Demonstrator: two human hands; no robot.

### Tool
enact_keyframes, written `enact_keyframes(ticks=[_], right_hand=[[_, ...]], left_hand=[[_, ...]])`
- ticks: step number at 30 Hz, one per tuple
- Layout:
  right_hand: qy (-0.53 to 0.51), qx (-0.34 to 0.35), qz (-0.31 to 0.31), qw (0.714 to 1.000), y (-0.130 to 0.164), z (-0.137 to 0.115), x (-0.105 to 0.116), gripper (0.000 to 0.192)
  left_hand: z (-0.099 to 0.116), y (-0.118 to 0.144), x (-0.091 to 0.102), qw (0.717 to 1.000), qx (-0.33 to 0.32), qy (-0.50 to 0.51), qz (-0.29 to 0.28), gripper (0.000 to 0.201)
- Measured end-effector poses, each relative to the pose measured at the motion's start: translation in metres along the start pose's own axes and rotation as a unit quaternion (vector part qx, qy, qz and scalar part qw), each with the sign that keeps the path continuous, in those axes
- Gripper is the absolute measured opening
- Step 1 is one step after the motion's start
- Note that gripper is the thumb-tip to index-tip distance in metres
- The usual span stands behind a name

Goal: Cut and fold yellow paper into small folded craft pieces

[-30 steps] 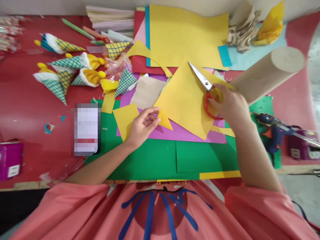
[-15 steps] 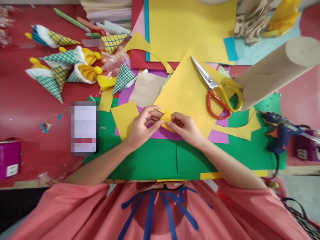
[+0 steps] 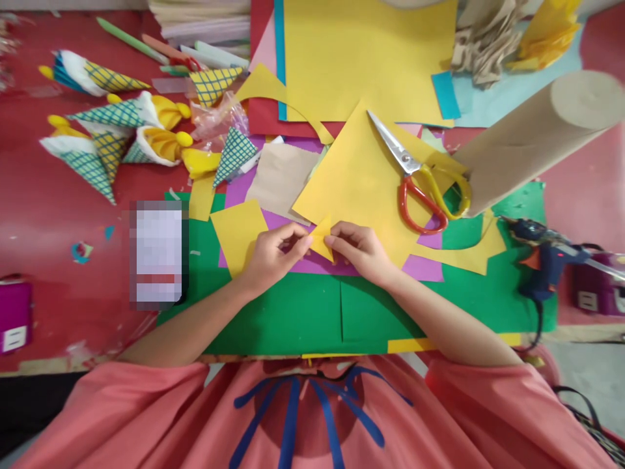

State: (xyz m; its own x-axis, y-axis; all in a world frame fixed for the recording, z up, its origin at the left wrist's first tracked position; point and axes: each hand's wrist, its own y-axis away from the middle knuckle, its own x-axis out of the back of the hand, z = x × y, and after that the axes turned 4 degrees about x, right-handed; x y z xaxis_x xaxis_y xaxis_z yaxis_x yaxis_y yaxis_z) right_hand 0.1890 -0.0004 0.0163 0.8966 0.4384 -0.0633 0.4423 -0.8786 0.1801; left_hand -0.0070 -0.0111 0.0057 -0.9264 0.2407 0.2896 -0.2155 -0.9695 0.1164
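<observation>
Between my two hands is a small piece of yellow paper [image 3: 321, 240], pointed at the top and bottom. My left hand [image 3: 278, 254] pinches its left side between thumb and fingers. On its right edge, my right hand [image 3: 361, 251] grips it the same way. Under and behind the hands lie a larger yellow sheet [image 3: 349, 176] and purple paper [image 3: 312, 264]. Scissors [image 3: 413, 172] with one red and one yellow handle rest partly open on the yellow sheet. A yellow square [image 3: 237, 228] lies beside my left hand, and a brown paper piece [image 3: 280, 179] lies behind it.
Green sheets [image 3: 288, 319] cover the front of the red table. A blue glue gun [image 3: 544, 267] and a brown paper roll [image 3: 532, 143] are at right. Several checked cones [image 3: 92, 163] lie at left, behind a blurred phone [image 3: 159, 254]. A stack of yellow sheets [image 3: 366, 58] is at the back.
The small yellow paper has turned and now shows a wider, pointed shape between my hands. My left fingers have drawn closer together on its edge. The view has shifted slightly.
</observation>
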Motion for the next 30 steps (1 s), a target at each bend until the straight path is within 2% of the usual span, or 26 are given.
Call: enact_keyframes(ticks=[11, 14, 17, 20, 22, 24, 25, 27, 29, 30], right_hand=[[-0.057, 0.0, 0.009, 0.998, -0.003, 0.003, 0.002, 0.03], [-0.064, -0.001, 0.023, 0.998, -0.003, 0.005, 0.002, 0.029], [-0.068, 0.006, 0.077, 0.995, -0.002, 0.006, 0.001, 0.026], [-0.03, 0.043, 0.163, 0.985, -0.002, 0.004, 0.004, 0.029], [0.045, 0.075, 0.199, 0.976, -0.003, 0.004, 0.01, 0.016], [0.144, 0.1, 0.215, 0.961, -0.006, 0.005, 0.016, 0.006], [0.19, 0.111, 0.217, 0.951, -0.007, 0.006, 0.019, 0.005], [0.254, 0.141, 0.21, 0.933, -0.011, 0.008, 0.024, 0.008], [0.287, 0.174, 0.196, 0.921, -0.013, 0.01, 0.026, 0.013], [0.3, 0.185, 0.187, 0.917, -0.014, 0.011, 0.027, 0.016]], left_hand=[[0.006, -0.002, -0.001, 0.999, 0.024, 0.046, 0.015, 0.027], [0.003, -0.001, 0.0, 0.998, 0.015, 0.067, -0.002, 0.026], [0.0, 0.001, -0.001, 0.994, -0.007, 0.108, 0.0, 0.028], [-0.003, 0.001, 0.0, 0.992, -0.046, 0.109, 0.053, 0.032], [-0.004, -0.003, 0.005, 0.989, -0.088, 0.06, 0.098, 0.029], [-0.006, -0.009, 0.016, 0.982, -0.131, -0.041, 0.134, 0.024], [-0.006, -0.013, 0.023, 0.974, -0.147, -0.106, 0.134, 0.024], [-0.007, -0.021, 0.037, 0.941, -0.173, -0.27, 0.104, 0.029], [-0.006, -0.025, 0.049, 0.9, -0.133, -0.412, 0.052, 0.037], [-0.006, -0.026, 0.053, 0.884, -0.12, -0.449, 0.049, 0.041]])
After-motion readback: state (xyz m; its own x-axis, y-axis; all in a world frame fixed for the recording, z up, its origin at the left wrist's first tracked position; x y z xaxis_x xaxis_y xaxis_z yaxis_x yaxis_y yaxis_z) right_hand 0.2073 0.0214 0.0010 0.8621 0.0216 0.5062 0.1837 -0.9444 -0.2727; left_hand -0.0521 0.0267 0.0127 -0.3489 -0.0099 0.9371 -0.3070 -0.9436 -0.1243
